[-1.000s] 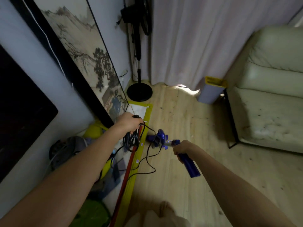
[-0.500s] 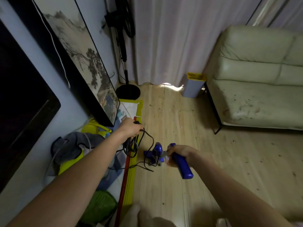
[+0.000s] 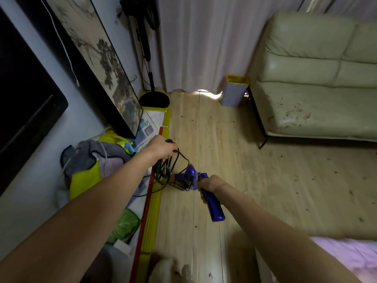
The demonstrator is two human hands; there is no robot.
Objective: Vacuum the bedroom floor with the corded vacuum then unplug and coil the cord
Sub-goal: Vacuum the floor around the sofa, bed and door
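Note:
A small blue corded vacuum (image 3: 191, 177) is held above the wooden floor (image 3: 224, 152) in the middle of the view. My right hand (image 3: 211, 183) grips its blue handle (image 3: 214, 205), which points back toward me. My left hand (image 3: 163, 149) holds a bundle of black cord loops (image 3: 165, 170) that hang down just left of the vacuum. A strand of cord runs from the loops to the vacuum body. The plug end is hidden.
A framed painting (image 3: 102, 58) leans on the left wall above a clothes pile (image 3: 91, 158) and a yellow strip (image 3: 155, 201). A standing fan's base (image 3: 154, 100), curtain, grey bin (image 3: 234, 90), cream sofa (image 3: 316, 78) and a pink bed corner (image 3: 350, 254) border the floor.
The view has swung right and back, showing more sofa and the bed corner. Both hands keep their grips; the vacuum and cord bundle hang closer together.

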